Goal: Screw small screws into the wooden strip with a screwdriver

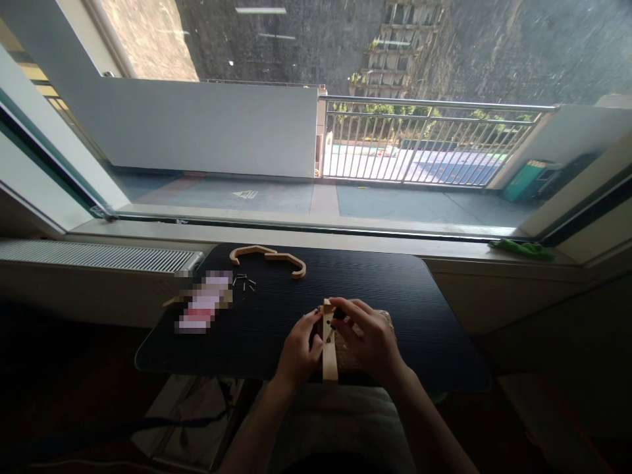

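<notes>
Near the front edge of the black table (395,276), my left hand (296,349) grips a pale wooden bar (330,368) from its left side. Dark holes show along the bar's face. My right hand (372,336) is closed around the dark handle of a screwdriver (338,313), whose thin shaft slants down to the bar beside a hole. Whether the tip sits in a screw is too small to tell. Under and right of the bar lies a brownish block (348,359), partly covered by my right hand.
Two curved wooden hooks (291,259) lie at the table's back. Several loose screws (244,284) are left of centre, next to a pixelated pink and white item (207,303). A radiator (99,257) stands left; a green cloth (522,249) rests on the windowsill.
</notes>
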`<state>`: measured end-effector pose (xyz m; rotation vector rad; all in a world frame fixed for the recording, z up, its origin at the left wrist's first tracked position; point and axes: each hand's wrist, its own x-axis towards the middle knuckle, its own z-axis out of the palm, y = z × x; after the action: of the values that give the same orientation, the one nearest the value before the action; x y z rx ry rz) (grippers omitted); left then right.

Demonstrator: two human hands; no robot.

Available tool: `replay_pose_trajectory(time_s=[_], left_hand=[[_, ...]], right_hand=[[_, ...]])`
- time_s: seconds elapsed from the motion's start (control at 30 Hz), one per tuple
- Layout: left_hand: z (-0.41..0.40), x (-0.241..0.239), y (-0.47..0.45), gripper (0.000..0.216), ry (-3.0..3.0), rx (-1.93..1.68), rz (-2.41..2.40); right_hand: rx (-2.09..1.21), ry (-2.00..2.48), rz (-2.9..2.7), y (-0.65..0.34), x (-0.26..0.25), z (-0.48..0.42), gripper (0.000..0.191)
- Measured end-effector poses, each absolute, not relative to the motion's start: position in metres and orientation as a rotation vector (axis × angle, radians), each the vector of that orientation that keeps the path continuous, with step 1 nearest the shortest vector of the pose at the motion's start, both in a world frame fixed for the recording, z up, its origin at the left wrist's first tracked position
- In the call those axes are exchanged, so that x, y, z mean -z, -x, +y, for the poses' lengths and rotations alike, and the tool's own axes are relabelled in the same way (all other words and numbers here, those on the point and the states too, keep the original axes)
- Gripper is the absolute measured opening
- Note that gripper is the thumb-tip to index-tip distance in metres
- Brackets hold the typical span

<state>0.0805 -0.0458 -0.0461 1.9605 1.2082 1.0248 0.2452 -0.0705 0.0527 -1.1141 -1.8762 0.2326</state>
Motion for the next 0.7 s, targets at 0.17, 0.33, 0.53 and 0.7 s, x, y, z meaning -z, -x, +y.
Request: replay_pose_trajectory(time_s=[0.17, 0.33, 0.53, 0.7], left_hand=[[-0.0456, 0.0454, -0.0804, 0.049, -1.956, -1.009, 1.213], [-0.0452, 0.046, -0.0812, 0.049, -1.958, -1.019, 1.215], [-0.0451, 0.0468, -0.0817, 0.05, -1.949, -1.039, 1.199], [-0.0453, 0.0461, -0.0811, 0.05, -1.934, -1.033, 1.202]], right_hand=[[-0.205, 1.133, -1.87, -0.2432, -0.0529, -0.0684, 0.028], [-0.238, 1.128, -1.851, -0.2432, -0.0506, -0.0692, 0.04], [-0.317, 1.067, -1.847, -0.2425, -0.049, -0.0692, 0.047], [-0.325, 1.091, -1.812, -0.2426, -0.0442, -0.0698, 0.042]])
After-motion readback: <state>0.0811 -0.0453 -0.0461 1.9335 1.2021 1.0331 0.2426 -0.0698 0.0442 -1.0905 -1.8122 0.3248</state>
